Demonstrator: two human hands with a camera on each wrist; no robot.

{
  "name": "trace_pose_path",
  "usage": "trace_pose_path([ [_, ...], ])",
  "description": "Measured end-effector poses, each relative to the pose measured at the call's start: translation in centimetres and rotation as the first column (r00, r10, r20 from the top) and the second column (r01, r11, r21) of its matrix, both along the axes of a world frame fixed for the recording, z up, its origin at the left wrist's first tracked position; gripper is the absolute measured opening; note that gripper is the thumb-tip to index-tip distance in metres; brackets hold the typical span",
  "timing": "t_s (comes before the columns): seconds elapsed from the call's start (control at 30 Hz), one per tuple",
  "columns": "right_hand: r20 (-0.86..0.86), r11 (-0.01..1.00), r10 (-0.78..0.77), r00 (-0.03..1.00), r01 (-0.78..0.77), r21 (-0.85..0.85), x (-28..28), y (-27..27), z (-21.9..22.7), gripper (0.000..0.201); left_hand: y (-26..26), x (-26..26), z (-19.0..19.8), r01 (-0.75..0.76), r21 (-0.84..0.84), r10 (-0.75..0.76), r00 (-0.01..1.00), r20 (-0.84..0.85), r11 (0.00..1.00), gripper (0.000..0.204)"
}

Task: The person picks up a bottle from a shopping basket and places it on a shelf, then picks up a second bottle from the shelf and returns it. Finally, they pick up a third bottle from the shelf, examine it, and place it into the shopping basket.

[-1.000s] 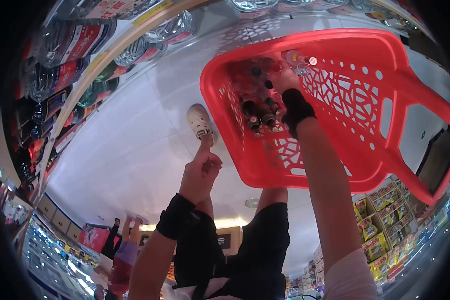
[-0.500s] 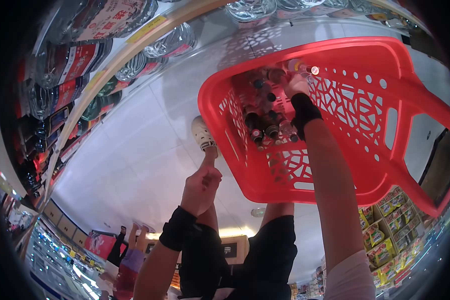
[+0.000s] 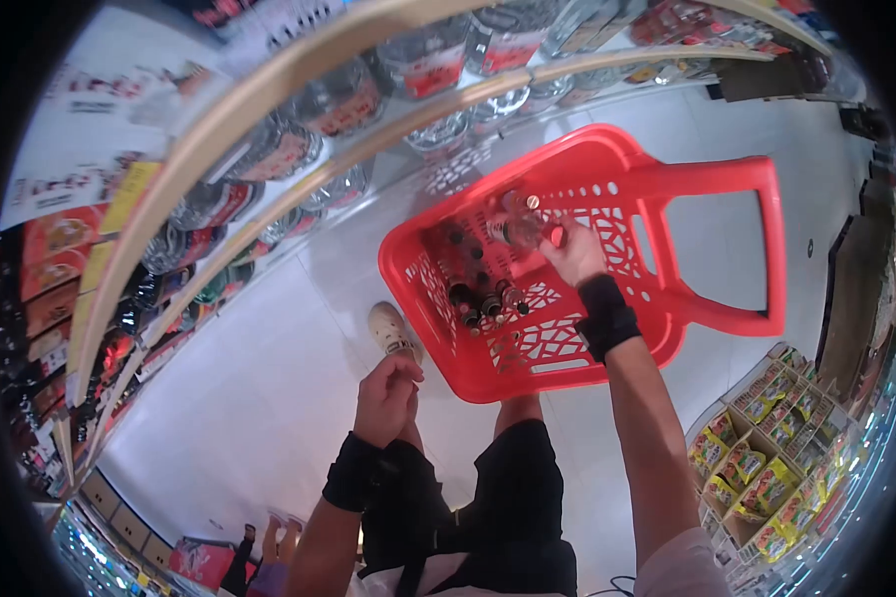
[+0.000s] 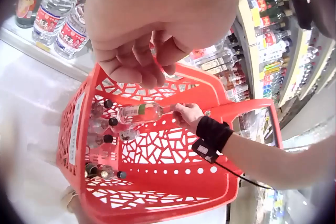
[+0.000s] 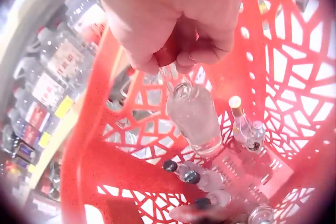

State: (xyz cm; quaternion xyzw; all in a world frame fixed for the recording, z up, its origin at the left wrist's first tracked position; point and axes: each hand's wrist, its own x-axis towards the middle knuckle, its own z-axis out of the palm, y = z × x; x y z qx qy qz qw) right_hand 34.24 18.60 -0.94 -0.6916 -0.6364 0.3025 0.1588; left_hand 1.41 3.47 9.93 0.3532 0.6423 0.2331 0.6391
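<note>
With its fingers round the red cap, my right hand (image 3: pixel 575 257) grips a clear glass bottle (image 5: pixel 194 119) inside a red shopping basket (image 4: pixel 231 182). The bottle's body points toward the other bottles in the left wrist view, and a pale label with a green band shows on it. Several dark-capped bottles (image 3: pixel 480 298) are gathered at one end of the basket. Beside the held bottle stands a gold-capped bottle (image 5: pixel 244 127). My left hand (image 3: pixel 386 400) hangs outside the basket, fingers loosely curled and holding nothing.
Shelves of large clear jugs (image 3: pixel 343 99) run along the far side and left. The basket's handle (image 3: pixel 767 239) extends to the right. Boxes of yellow snack packets (image 3: pixel 767 488) stand at lower right. A shoe (image 3: pixel 390 328) is close to the basket.
The head view has shifted, bringing more shelf into sight and making the basket look smaller. My right hand has drawn back from the bottle cluster, and the red-capped bottle now shows clearly in it.
</note>
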Motion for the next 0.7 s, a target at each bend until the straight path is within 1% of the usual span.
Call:
trace_pose_path([
  [0.03,-0.001,0.999,0.041,0.999,-0.041,-0.004,0.1,-0.2,2.9,0.038,-0.4,-0.1,0.4,-0.005,0.051,0.004,1.000,0.019,0.999,0.023],
  [0.07,0.004,0.996,0.085,0.996,-0.085,-0.009,0.4,-0.5,6.0,0.036,-0.9,-0.4,1.3,0.022,0.062,-0.022,1.000,-0.003,0.998,0.024],
  [0.13,-0.018,0.987,0.158,0.987,-0.158,0.034,0.9,-0.9,12.0,0.033,-0.7,-0.4,4.4,0.074,0.080,-0.069,0.996,-0.054,0.994,0.025],
  [0.23,0.026,0.987,0.153,0.988,-0.154,0.051,2.0,-1.7,20.0,0.032,0.3,0.4,8.9,0.057,0.100,-0.059,0.998,0.024,0.993,0.026],
  [0.27,0.026,0.988,0.144,0.989,-0.145,0.047,2.4,-2.4,22.3,0.031,0.6,0.7,9.9,0.092,0.124,-0.097,0.994,0.040,0.988,0.025],
  [0.3,-0.031,0.983,0.151,0.988,-0.146,0.114,3.0,-3.0,24.1,0.031,1.1,1.0,10.4,0.135,0.140,-0.144,0.988,0.059,0.981,0.023],
  [0.33,-0.056,0.992,0.117,0.992,-0.113,0.063,2.9,-3.3,28.0,0.033,1.5,1.4,11.8,0.181,0.149,-0.195,0.978,0.080,0.972,0.022],
  [0.4,-0.083,0.991,0.116,0.990,-0.110,0.074,3.0,-3.9,34.1,0.034,2.2,3.3,14.4,0.199,0.273,-0.219,0.975,0.043,0.941,0.024],
  [0.43,-0.107,0.982,0.154,0.982,-0.140,0.130,3.0,-4.1,36.7,0.036,3.3,4.5,15.9,0.203,0.352,-0.224,0.974,0.020,0.914,0.026],
  [0.53,-0.116,0.951,0.250,0.961,-0.222,0.214,3.5,-4.6,42.2,0.037,5.0,7.4,20.6,0.339,0.509,-0.310,0.940,-0.144,0.791,0.038],
  [0.57,-0.124,0.952,0.264,0.957,-0.238,0.191,3.7,-4.7,44.1,0.038,5.4,8.0,21.5,0.433,0.488,-0.405,0.899,-0.168,0.758,0.057],
  [0.67,-0.184,0.915,0.318,0.930,-0.250,0.318,4.0,-5.4,49.4,0.034,5.7,11.0,24.5,0.409,0.512,-0.446,0.893,-0.057,0.755,0.075],
  [0.7,-0.212,0.905,0.328,0.921,-0.242,0.349,4.2,-5.4,50.1,0.031,6.2,11.6,24.0,0.452,0.560,-0.492,0.866,-0.088,0.694,0.091],
])
